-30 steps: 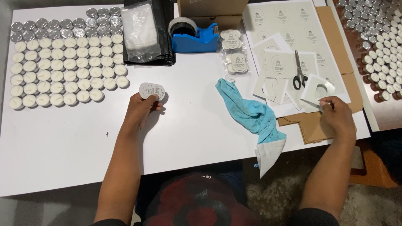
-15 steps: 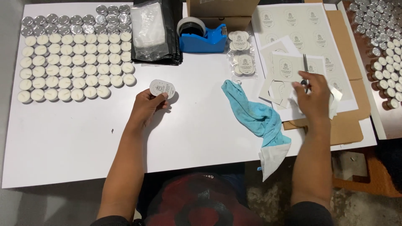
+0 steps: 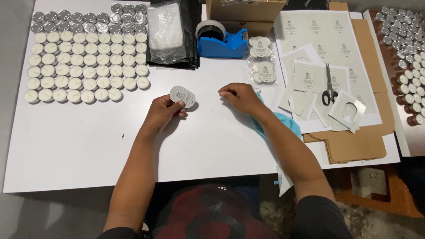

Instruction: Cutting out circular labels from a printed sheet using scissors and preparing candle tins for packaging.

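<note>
My left hand [image 3: 163, 113] holds a small round clear pack of tealights [image 3: 182, 95] with a pale label on top, tilted just above the white table [image 3: 212, 146]. To its right, about a hand's width away, my right hand [image 3: 240, 96] has its fingertips pinched on what looks like a small pale sticker [image 3: 221, 92]. My right forearm lies across a blue cloth [image 3: 290, 123] and hides most of it.
Rows of white tealights [image 3: 84, 66] and silver cups fill the far left. At the back are black bags [image 3: 170, 33], a blue tape dispenser [image 3: 221, 40] and a cardboard box [image 3: 245, 11]. Labelled packs [image 3: 264, 71], sticker sheets [image 3: 318, 31], scissors [image 3: 328, 86] and flat cardboard [image 3: 354, 144] lie right.
My right hand left the cut sticker sheets by the scissors and swept left over the blue cloth toward the pack. My left hand stayed holding the pack.
</note>
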